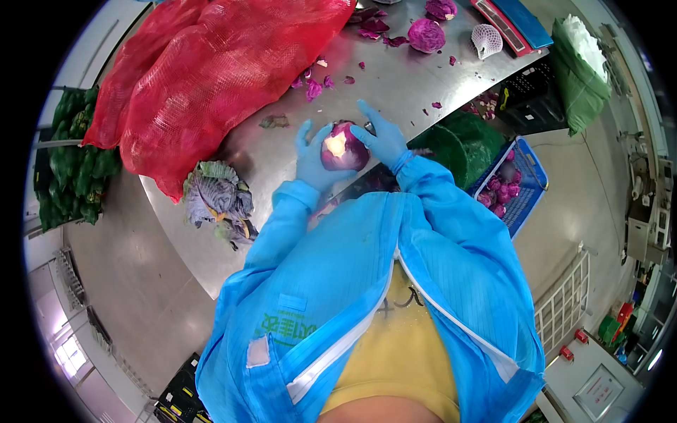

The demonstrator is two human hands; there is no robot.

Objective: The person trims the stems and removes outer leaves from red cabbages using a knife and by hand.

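A purple cabbage (344, 149) with a pale cut stem end facing up is between my two gloved hands, near the edge of the metal table (264, 167). My left hand (317, 159) is wrapped round its left side and underside. On the right of the cabbage, my right hand (381, 135) touches it, with the index finger raised; a small dark metallic object shows at the fingers, too small to identify. Loose wilted outer leaves (217, 199) lie at the left on the table.
A large red mesh sack (204, 77) covers the table's upper left. Another purple cabbage (426, 36) and leaf scraps lie at the back. To the right are a green bag (462, 149), a blue basket (539, 176) of purple cabbages and black crates (532, 92).
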